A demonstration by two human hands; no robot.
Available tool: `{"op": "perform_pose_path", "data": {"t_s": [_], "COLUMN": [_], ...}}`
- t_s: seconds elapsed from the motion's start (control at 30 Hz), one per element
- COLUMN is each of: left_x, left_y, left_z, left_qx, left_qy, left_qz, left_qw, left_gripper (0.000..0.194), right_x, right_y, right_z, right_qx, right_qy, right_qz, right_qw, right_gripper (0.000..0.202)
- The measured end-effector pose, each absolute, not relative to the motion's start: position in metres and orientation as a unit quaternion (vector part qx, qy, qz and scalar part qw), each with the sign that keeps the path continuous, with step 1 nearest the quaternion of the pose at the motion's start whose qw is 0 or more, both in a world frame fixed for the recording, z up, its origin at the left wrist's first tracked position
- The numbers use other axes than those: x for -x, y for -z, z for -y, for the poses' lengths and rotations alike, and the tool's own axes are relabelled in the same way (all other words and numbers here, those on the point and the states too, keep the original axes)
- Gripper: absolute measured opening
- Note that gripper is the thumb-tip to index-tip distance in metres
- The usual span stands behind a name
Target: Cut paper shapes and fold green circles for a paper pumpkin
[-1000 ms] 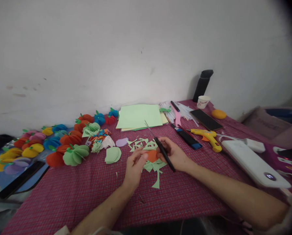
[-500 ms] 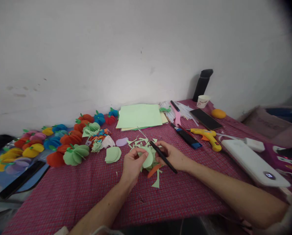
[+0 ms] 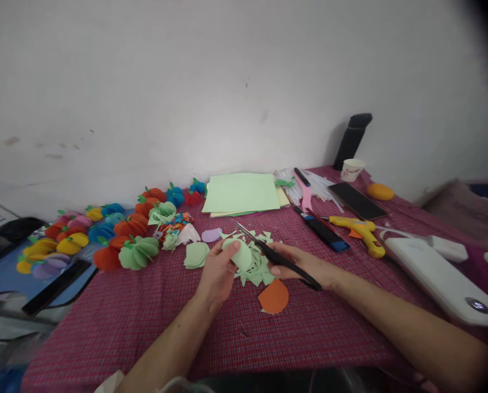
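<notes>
Between thumb and fingers, my left hand [image 3: 221, 267] pinches a rounded piece of light green paper [image 3: 243, 256]. My right hand [image 3: 295, 262] grips a pair of scissors [image 3: 283, 261] with black handles, its blades pointing to the upper left just past the held paper. Below both hands lie light green paper scraps [image 3: 255, 273] in a loose heap. An orange paper piece [image 3: 274, 297], rounded with a pointed corner, rests in front of the heap. Left of my left hand is a small stack of green cut pieces [image 3: 196, 255], with a lilac paper piece [image 3: 211, 235] behind it.
Paper pumpkins [image 3: 131, 226] in several colours crowd the left side. Green sheets [image 3: 242, 194] lie at the back. On the right are a cutter knife [image 3: 323, 232], a yellow glue gun [image 3: 361, 232], a phone [image 3: 356, 201], a white power bank [image 3: 436, 278], a paper cup [image 3: 352, 170] and a black bottle [image 3: 352, 142].
The scissors have turned and moved so their blades reach past the green piece. My right hand has shifted slightly right. The orange piece now lies flat in front of the scraps.
</notes>
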State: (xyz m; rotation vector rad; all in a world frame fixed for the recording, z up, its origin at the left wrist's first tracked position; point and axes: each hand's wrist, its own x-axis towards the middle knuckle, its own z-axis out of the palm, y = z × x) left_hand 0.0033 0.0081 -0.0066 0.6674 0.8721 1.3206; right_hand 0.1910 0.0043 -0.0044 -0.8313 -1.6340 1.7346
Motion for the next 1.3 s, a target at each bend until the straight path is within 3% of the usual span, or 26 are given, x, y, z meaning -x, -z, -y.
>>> {"op": "perform_pose_path", "data": {"t_s": [0.3,1.3], "left_x": [-0.0026,-0.0073], "left_y": [0.0047,0.0052], "left_z": [-0.0071,-0.0067], "left_qx": [-0.279,-0.245], "left_qy": [-0.589,-0.593], "left_qz": [-0.384,-0.412], "left_qw": [0.655,0.647], "left_gripper": [0.018,0.020], "right_x": [-0.1913,-0.1855], "right_y": [0.0095,0.0107], "right_z": [-0.0037,-0.0024], "right_qx": [0.314,0.347], "right_qy": [-0.665,-0.630], "right_qz": [0.637,0.657], "right_qw": [0.232,0.225], "right_gripper": [0.035,0.038]}}
